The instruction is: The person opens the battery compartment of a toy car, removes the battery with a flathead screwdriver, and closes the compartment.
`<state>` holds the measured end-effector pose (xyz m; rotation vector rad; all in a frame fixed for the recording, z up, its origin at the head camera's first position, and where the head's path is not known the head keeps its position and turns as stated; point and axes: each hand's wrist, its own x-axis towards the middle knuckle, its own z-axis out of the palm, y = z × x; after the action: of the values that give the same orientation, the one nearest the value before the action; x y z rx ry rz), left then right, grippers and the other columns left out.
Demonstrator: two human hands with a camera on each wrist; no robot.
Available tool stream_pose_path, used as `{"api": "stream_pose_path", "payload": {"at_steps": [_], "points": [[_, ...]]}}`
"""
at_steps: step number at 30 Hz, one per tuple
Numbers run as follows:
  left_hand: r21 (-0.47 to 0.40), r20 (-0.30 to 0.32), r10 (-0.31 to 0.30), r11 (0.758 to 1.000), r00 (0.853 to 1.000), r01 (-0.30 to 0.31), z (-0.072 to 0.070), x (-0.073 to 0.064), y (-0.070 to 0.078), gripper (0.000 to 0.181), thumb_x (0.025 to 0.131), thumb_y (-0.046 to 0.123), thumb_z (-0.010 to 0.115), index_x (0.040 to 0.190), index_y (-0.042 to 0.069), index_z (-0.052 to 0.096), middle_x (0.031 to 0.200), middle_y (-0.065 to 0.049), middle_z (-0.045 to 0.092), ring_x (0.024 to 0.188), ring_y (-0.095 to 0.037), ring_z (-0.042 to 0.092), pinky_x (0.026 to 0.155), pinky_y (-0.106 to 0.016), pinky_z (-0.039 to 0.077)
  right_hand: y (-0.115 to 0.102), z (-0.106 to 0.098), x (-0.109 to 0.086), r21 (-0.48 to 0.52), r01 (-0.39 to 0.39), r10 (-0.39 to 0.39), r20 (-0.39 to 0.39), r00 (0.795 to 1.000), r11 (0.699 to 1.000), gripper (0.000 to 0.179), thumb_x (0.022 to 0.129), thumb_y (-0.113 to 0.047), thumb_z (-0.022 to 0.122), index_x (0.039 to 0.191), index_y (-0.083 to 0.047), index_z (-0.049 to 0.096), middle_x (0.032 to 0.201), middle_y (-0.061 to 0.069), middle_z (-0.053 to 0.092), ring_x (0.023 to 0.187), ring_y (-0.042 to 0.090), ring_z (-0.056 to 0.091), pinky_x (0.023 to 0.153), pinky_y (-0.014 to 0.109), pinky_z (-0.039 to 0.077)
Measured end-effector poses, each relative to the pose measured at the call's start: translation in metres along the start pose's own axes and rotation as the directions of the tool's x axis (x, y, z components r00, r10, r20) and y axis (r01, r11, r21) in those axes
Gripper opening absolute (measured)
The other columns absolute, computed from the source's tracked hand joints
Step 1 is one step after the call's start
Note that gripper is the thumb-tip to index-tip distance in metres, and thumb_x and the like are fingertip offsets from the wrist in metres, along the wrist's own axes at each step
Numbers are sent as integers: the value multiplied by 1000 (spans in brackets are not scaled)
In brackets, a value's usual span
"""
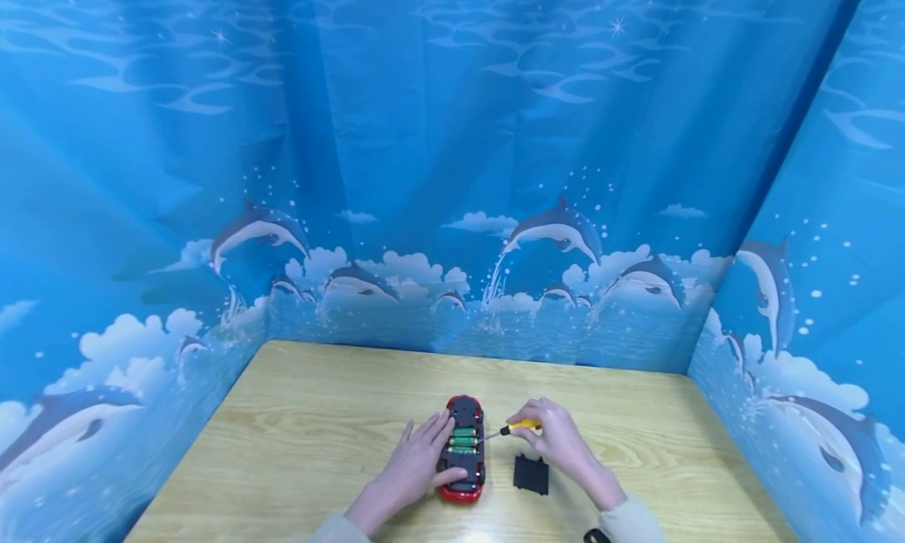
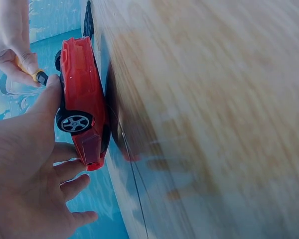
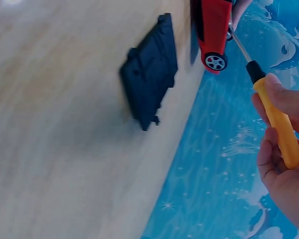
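Observation:
A red toy car (image 1: 460,492) lies wheels-up on the table, its black underside facing upward. Several green batteries (image 1: 463,441) sit in the bay in its middle. My left hand (image 1: 417,458) rests on the car's left side, fingers extended and spread, thumb across the underside; in the left wrist view the car (image 2: 82,79) hides some fingertips. Between thumb and fingers my right hand (image 1: 558,437) grips a screwdriver (image 3: 276,122) by its yellow handle. Its metal shaft points left, the tip at the right edge of the battery bay.
A black battery cover (image 1: 531,475) lies on the wooden table (image 1: 318,401), right of the car and close below my right hand. Blue dolphin-print curtains (image 1: 424,174) stand along the table's back and sides.

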<state>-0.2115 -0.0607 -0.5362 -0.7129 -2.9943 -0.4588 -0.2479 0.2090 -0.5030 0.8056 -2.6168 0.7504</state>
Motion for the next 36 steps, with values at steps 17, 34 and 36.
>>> {"api": "stream_pose_path", "payload": {"at_steps": [17,34,36], "points": [[7,2,-7,1000,1000,7,0,1,-1,93,88,72,55,153,7,43,161,-14,36,147,-34,36,118,-64,28,13,11,-13,72,-56,62,-85,995,996,17,78,-8,85,93,-15,81,87,-9,73,82,12,65,69,25,58],[14,26,-17,1000,1000,17,-1,3,0,94,88,73,53,154,8,42,162,-13,36,148,-34,35,119,-63,27,11,5,-14,34,-93,95,-68,993,995,17,80,-9,84,94,-17,80,88,-10,73,82,12,64,68,25,56],[14,24,-16,1000,1000,16,-1,3,0,93,88,73,54,153,8,43,161,-13,37,148,-34,36,118,-63,28,10,3,-14,25,-89,91,-70,993,996,16,80,-10,84,94,-16,80,88,-9,73,82,12,64,68,24,55]]}}
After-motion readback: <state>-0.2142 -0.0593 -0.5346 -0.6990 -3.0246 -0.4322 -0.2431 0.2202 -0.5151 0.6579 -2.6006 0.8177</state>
